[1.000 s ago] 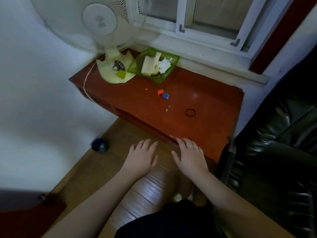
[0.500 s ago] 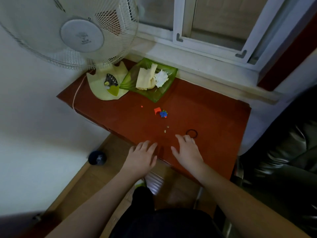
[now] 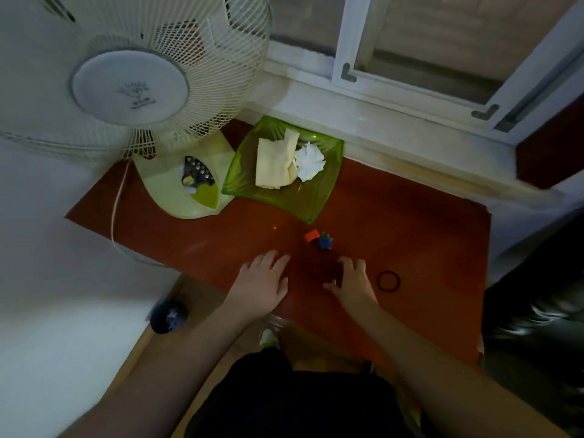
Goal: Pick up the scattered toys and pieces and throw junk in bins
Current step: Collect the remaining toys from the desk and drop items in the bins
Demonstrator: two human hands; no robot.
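Your left hand (image 3: 264, 284) and right hand (image 3: 354, 284) hover apart over the red desk (image 3: 410, 235), fingers relaxed, holding nothing. Red block (image 3: 312, 235) and blue toy piece (image 3: 325, 242) touch, just ahead between your hands. Black hair tie (image 3: 388, 281) just right of right hand. Green tray (image 3: 319, 197) with paper scraps farther ahead.

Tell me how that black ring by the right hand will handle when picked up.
The black ring is thin and lies flat on the red table, so it is probably light, hard to pinch, and likelier to slide than roll. It looks like a floppy elastic band, though stiffness is unclear.
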